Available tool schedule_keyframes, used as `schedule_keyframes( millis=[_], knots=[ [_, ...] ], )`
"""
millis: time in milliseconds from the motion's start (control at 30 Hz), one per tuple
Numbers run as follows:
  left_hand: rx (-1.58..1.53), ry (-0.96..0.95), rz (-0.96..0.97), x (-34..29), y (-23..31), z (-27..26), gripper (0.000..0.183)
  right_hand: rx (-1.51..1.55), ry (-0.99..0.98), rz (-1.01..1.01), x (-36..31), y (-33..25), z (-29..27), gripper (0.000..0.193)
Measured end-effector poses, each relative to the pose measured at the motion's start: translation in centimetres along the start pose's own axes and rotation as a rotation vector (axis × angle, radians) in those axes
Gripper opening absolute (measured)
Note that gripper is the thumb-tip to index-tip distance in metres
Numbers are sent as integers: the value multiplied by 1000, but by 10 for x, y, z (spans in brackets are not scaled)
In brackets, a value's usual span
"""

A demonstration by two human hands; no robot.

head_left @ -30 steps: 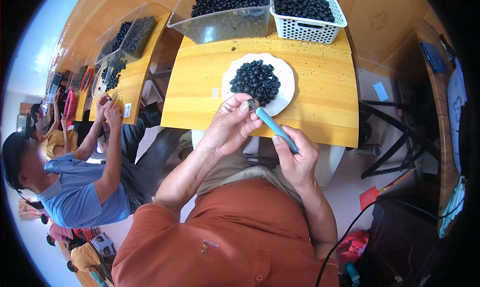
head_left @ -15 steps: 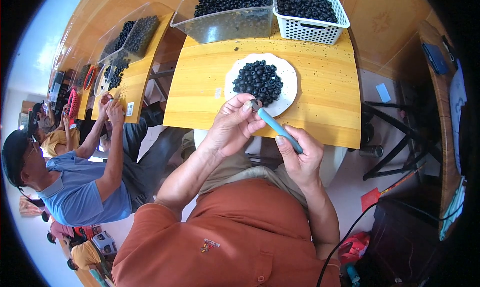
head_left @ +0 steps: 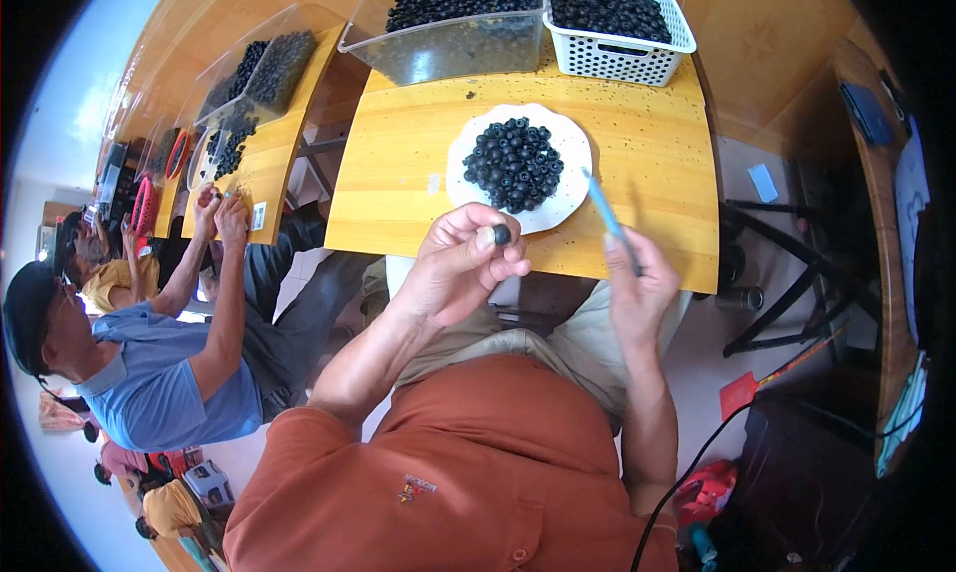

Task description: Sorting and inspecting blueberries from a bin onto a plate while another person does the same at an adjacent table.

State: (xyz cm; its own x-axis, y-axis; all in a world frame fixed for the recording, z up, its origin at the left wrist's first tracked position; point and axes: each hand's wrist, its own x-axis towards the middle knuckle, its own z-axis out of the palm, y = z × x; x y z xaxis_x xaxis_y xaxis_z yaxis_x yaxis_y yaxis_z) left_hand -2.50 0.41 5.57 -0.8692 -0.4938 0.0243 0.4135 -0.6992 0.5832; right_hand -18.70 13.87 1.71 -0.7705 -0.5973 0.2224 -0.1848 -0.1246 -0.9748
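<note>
My left hand (head_left: 460, 258) pinches one small round black part (head_left: 502, 234) between thumb and fingertips, in front of the plate. To its right, my right hand (head_left: 640, 278) grips a slim light-blue hand tool (head_left: 604, 209), closed round its lower end. The tool points up and to the left, its tip by the right rim of the white scalloped plate (head_left: 575, 159); motion blurs it, and I cannot make out its working end. A heap of glossy black parts (head_left: 513, 164), some with a round hole, fills the middle of the plate.
A clear bin (head_left: 438, 62) and a white perforated basket (head_left: 617, 62), both full of black parts, stand at the table's far edge. Dark crumbs dot the wooden table (head_left: 398, 154). At left, a person in a blue shirt (head_left: 179, 373) works at another table. A black cable (head_left: 687, 467) hangs at right.
My right hand has drawn the blue tool away from the black part, to the right, and turned it more upright. My left hand has lowered slightly and still holds the part.
</note>
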Motion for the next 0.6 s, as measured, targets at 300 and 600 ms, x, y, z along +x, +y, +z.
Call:
schedule_keyframes(
  millis=[300,600],
  knots=[
    [48,119,-14,4,-1,-14,16,-13,-71,-8,-2,-5,-10,26],
    [80,159,-23,6,-5,-21,14,-241,-4,-124,18,12,-25,29]
  ],
)
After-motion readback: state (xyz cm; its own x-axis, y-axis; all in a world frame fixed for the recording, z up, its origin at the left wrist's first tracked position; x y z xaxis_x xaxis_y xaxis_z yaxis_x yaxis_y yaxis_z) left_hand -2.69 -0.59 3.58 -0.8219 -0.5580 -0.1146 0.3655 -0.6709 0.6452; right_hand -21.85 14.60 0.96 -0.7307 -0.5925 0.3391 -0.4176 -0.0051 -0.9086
